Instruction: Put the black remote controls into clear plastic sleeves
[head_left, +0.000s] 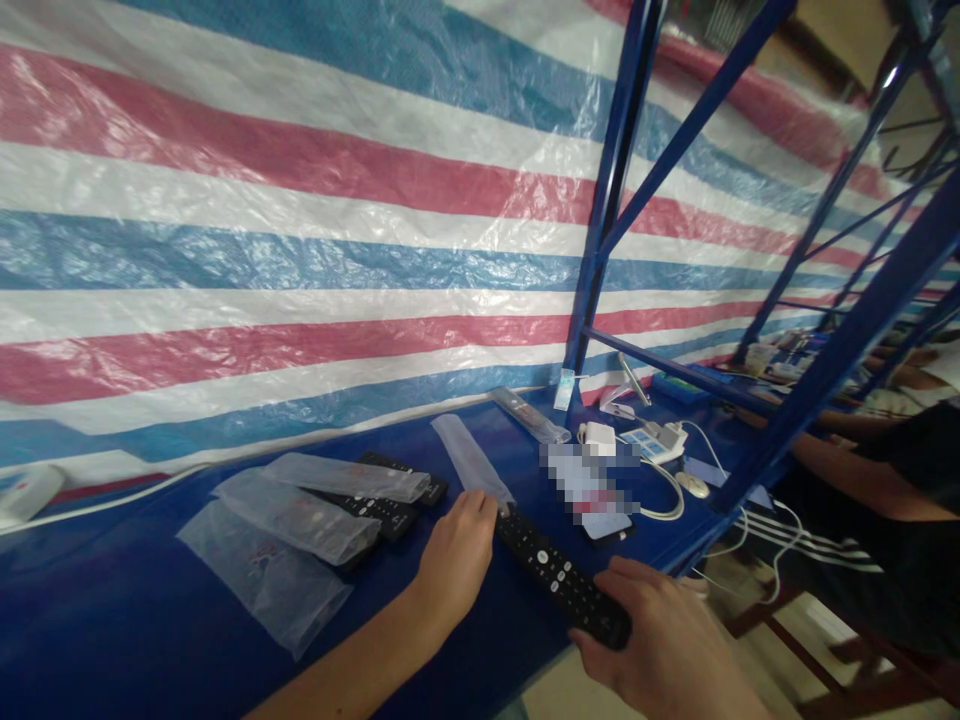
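A black remote control [559, 575] slants over the blue table, its near end gripped by my right hand [664, 630]. At the remote's far end, a clear plastic sleeve [471, 460] stretches away toward the wall. My left hand [461, 550] is closed on the sleeve's mouth, fingers pinched beside the remote's tip. Whether the tip is inside the sleeve I cannot tell. Left of my left hand lie several more remotes and plastic sleeves in a pile, among them a bagged remote [315, 525], a bare-ended remote [435, 488] and a flat sleeve [262, 575].
Beyond my hands are another bagged item [531, 415], a phone [600, 520], a white charger [598, 438], a power strip [660, 440] and cables. A blue metal frame [600, 230] rises before a striped tarp [300, 250]. A person [885, 490] sits at the right.
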